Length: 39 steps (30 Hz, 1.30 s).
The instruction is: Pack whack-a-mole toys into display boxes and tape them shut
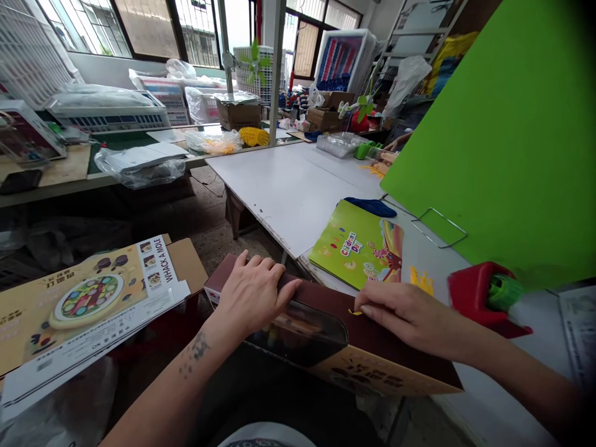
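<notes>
Over the person's lap, beside the table (279, 186), a brown windowed box (328, 301) is lying tilted. The left hand (254, 288) is bracing its top, fingers loosely spread; the right hand (405, 310) seems to be pinching a small yellow strip (356, 312). Keeping the brace steady should be helping that pinch. A flat carton (93, 298) is reading "WHACK A MOLE"; a green card (351, 267), "Children's Day".

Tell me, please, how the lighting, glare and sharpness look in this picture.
Head view: the back windows are bright, partly washed out; head view: the green board fades to black toward the right edge; head view: the see-through panel on the box is dark, its contents dim; head view: left hand and right hand look fairly sharp.
</notes>
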Available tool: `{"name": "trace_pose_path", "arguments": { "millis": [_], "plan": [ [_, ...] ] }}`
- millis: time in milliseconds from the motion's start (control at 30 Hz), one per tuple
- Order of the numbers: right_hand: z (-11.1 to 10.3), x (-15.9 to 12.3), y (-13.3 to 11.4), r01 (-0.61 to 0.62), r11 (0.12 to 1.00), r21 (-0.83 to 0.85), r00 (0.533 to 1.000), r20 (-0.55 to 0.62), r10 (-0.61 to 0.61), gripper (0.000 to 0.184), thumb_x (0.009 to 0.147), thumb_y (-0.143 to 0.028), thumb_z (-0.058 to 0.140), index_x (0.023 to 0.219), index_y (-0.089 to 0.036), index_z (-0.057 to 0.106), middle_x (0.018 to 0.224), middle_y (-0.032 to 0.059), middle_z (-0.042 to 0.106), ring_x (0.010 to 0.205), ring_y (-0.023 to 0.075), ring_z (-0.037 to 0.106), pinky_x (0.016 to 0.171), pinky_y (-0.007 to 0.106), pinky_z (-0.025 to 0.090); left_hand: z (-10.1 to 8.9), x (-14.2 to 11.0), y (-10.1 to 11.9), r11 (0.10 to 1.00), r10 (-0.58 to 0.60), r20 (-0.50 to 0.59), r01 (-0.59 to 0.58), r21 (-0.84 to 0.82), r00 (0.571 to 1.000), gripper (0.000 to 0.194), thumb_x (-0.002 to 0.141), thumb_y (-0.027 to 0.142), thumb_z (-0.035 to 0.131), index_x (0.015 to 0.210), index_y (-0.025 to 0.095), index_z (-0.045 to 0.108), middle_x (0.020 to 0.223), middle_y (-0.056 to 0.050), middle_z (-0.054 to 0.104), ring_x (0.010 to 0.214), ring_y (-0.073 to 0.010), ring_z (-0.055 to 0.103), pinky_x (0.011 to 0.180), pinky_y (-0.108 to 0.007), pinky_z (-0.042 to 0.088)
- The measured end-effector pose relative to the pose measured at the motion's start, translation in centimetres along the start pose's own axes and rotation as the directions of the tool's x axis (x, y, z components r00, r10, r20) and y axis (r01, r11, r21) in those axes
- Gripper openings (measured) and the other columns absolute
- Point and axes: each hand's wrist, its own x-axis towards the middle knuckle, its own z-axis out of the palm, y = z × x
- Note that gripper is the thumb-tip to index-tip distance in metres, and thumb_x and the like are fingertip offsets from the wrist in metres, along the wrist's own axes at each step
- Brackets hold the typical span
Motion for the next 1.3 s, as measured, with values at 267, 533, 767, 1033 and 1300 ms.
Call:
{"name": "trace_pose_path", "arguments": {
  "millis": [267, 533, 767, 1033, 1300],
  "plan": [
    [-0.6, 0.9, -0.6, -0.085, 0.996, -0.013, 0.994, 0.064, 0.086, 0.03, 0.101, -0.027, 0.041, 0.082, -0.019, 0.063, 0.082, 0.0055, 0.068, 0.074, 0.0177, 0.061, 0.068, 0.031, 0.044, 0.0, -0.3, 0.2, 1.0, 0.01, -0.02, -0.01, -0.008, 1.0, 0.054, 0.104, 0.057, 0.033, 0.102, 0.018, 0.071, 0.102, -0.01, 0.074, 0.103, -0.0315, 0.065, 0.109, -0.057, 0.036],
    [-1.5, 1.8, -1.6, -0.238, 0.849, 0.472, 0.971, 0.141, 0.194, 0.028, 0.096, -0.043, 0.053, 0.102, -0.02, 0.066, 0.086, 0.0029, 0.068, 0.073, 0.0145, 0.06, 0.063, 0.025, 0.047, -0.2, -0.5, 0.2, 1.0, 0.021, -0.025, -0.021, -0.015, 0.999, 0.053, 0.104, 0.055, 0.035, 0.1, 0.017, 0.071, 0.101, -0.01, 0.074, 0.103, -0.0323, 0.066, 0.108, -0.057, 0.038],
    [-3.9, 1.1, 0.7, -0.259, 0.583, 0.77, 0.935, 0.352, -0.049, 0.041, 0.101, -0.051, 0.053, 0.102, -0.016, 0.073, 0.093, 0.0119, 0.075, 0.083, 0.0204, 0.074, 0.074, 0.032, 0.059, 0.1, -0.6, 0.1, 1.0, 0.007, -0.017, -0.007, -0.017, 1.0, 0.054, 0.105, 0.056, 0.032, 0.101, 0.017, 0.07, 0.103, -0.01, 0.073, 0.104, -0.0316, 0.065, 0.111, -0.057, 0.035],
    [-2.9, 2.6, 0.5, 0.01, 0.791, 0.612, 0.984, 0.133, -0.116, 0.046, 0.099, -0.06, 0.051, 0.097, -0.02, 0.073, 0.088, 0.0074, 0.07, 0.084, 0.0191, 0.067, 0.08, 0.035, 0.056, -0.3, -0.2, 0.4, 0.999, 0.006, 0.012, -0.006, -0.039, 1.0, 0.049, 0.107, 0.041, 0.028, 0.11, 0.018, 0.071, 0.103, -0.01, 0.074, 0.102, -0.031, 0.065, 0.112, -0.06, 0.035],
    [1.0, 5.5, -3.5, -0.043, 0.765, 0.642, 0.993, -0.057, 0.104, 0.036, 0.099, -0.041, 0.053, 0.127, -0.019, 0.06, 0.067, -0.0039, 0.057, 0.055, 0.0117, 0.054, 0.053, 0.024, 0.045, 1.0, -0.4, -0.3, 0.986, -0.05, -0.051, 0.041, -0.16, 0.997, 0.067, 0.097, 0.013, 0.027, 0.159, 0.0, 0.007, 0.115, -0.016, 0.071, 0.116, -0.0279, 0.064, 0.119, -0.061, 0.03]
  ]
}}
